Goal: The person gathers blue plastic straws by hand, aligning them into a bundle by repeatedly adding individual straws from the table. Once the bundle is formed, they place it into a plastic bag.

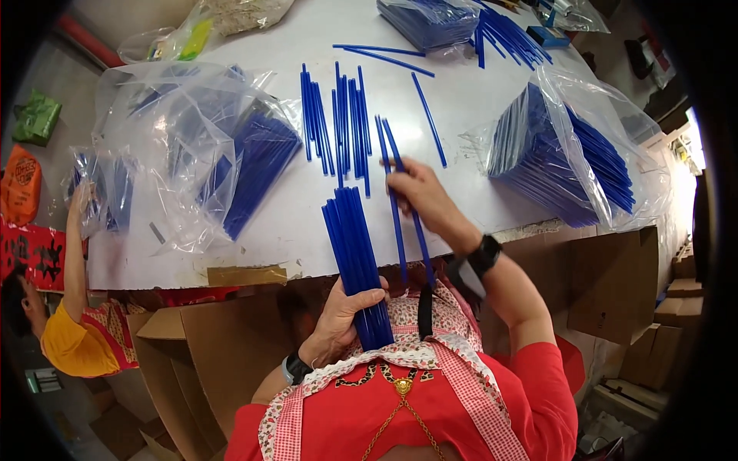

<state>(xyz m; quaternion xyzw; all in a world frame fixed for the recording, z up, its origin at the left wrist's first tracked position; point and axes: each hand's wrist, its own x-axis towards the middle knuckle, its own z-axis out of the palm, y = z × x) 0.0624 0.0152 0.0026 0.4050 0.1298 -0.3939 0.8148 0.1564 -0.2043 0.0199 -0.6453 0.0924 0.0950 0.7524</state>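
My left hand [338, 316] is wrapped round a bundle of long blue plastic sticks [352, 250], held tilted at the table's front edge with the thumb across it. To its right, my right hand [421, 196] pinches two more blue sticks [399, 242], which slant down toward my apron. On the white table ahead of my hands lie several loose blue sticks [351, 115], roughly side by side. One single stick [429, 119] rests apart from them, farther right. Two others [384, 52] lie crosswise beyond.
Clear plastic bags of blue sticks stand at the left [261, 157] and right [538, 146]; another bag [430, 23] lies at the back. Open cardboard boxes [615, 284] sit below the table's front edge. At far left, another person's arm [74, 246] reaches to a small bag.
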